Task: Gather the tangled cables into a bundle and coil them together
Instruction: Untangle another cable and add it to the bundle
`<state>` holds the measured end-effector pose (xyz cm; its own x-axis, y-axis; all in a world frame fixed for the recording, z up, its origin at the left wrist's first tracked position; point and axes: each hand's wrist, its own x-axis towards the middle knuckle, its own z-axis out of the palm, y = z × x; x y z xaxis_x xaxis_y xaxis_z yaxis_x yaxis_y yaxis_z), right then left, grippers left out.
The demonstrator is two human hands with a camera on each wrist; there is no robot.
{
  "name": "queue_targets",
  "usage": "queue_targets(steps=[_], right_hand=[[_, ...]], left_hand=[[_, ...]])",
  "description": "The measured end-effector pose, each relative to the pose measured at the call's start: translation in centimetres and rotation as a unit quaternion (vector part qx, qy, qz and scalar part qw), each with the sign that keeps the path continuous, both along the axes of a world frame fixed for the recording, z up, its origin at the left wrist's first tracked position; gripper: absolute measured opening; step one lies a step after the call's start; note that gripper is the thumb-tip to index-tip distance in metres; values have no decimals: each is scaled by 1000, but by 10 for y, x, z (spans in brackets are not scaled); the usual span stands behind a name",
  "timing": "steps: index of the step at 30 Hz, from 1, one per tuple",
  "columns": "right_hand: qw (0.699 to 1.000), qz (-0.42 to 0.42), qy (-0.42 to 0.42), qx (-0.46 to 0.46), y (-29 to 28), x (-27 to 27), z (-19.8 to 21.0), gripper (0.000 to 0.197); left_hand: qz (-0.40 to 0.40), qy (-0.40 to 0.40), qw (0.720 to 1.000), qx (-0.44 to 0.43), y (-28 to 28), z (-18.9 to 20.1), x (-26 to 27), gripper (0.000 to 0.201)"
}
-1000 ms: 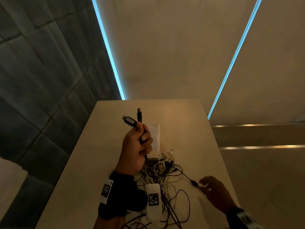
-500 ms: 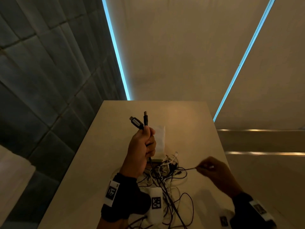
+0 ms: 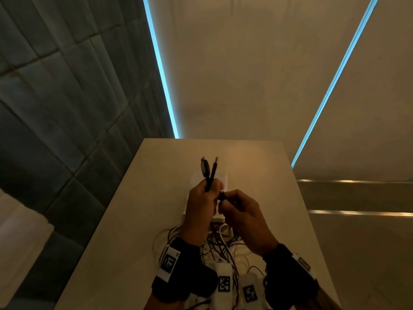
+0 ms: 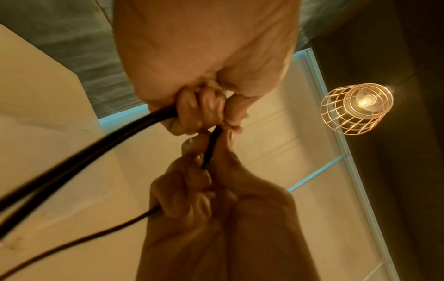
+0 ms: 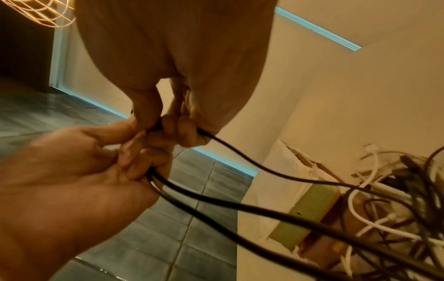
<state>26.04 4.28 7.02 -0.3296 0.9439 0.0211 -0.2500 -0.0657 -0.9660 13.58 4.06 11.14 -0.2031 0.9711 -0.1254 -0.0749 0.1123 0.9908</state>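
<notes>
My right hand (image 3: 243, 218) has come up off the table (image 3: 125, 220) since a second ago and now meets my left hand (image 3: 201, 204) in the air; it was down by the tangle (image 3: 223, 242) at the table's right edge. Left fist is unchanged: closed round two black cables (image 4: 79, 157), plug ends (image 3: 209, 168) sticking up above the knuckles. Right thumb and fingers pinch a third black plug (image 3: 221, 195), its tip touching the left fingers. Its thin cable (image 5: 264, 167) trails down to the tangle of black and white leads on the table, below both wrists. Wrist bands carry square black-and-white tags (image 3: 224, 284); no readable text or brands. A white box (image 3: 223, 182) sits behind the hands.
</notes>
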Motion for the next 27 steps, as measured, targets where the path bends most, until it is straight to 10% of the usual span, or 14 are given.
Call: queue_targets(steps=[9, 14, 21, 27], right_hand=[[995, -79, -53, 32, -7, -1, 5, 22], [995, -34, -61, 74, 3, -8, 22, 26], [990, 40, -108, 77, 2, -2, -20, 29], [983, 49, -162, 73, 12, -6, -79, 38]], left_hand=[[-39, -40, 998, 11, 1, -2, -1, 50], [-8, -16, 1000, 22, 2, 2, 2, 31], [17, -231, 972, 32, 7, 8, -15, 34], [15, -253, 967, 33, 6, 8, -28, 36]])
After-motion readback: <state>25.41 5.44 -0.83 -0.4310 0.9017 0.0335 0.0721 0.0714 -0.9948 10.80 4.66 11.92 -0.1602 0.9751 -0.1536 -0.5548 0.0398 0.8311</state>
